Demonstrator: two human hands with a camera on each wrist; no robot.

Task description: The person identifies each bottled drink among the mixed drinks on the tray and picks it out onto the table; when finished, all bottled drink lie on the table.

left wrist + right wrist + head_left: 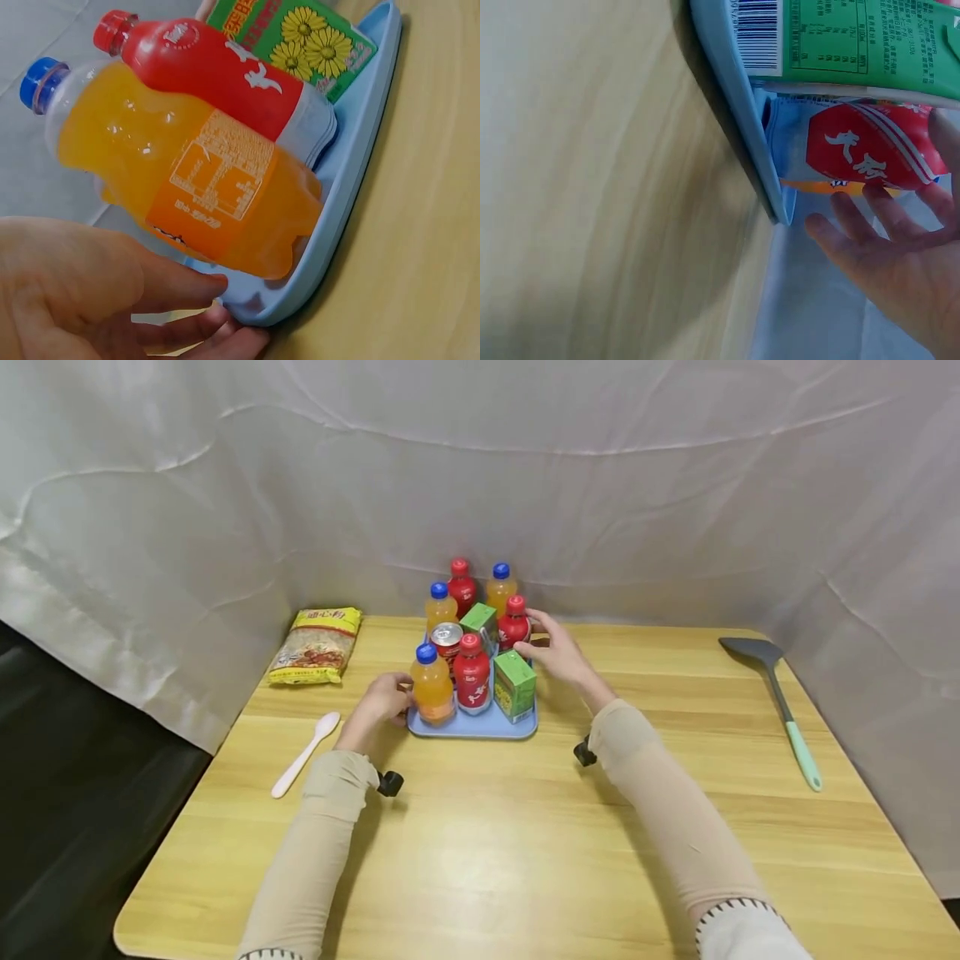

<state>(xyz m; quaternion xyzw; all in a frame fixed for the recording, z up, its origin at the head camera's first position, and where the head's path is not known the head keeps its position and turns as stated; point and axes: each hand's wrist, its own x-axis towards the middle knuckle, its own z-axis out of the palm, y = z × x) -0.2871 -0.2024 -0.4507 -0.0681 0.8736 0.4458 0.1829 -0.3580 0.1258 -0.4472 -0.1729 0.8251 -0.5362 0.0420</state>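
Observation:
My left hand [387, 697] holds the near left corner of a light blue tray [352, 187], the thumb inside the rim and the fingers outside and under it. Right beside the thumb stands an orange drink bottle [202, 172] with a blue cap. Over on the tray's right side, my right hand [558, 652] grips a red bottle [870, 146] between thumb and fingers. A green drink carton [514, 687] stands in front of that bottle. Another red bottle [472, 677] and a can [447, 639] are near the tray's middle.
Farther back on the tray are a second green carton [480, 622], more orange bottles [441, 607] and a red bottle [461, 587]. Left of the tray lie a yellow food bag [315, 646] and a white spoon [303, 756]; a spatula [783, 702] lies far right. Grey curtains surround the table.

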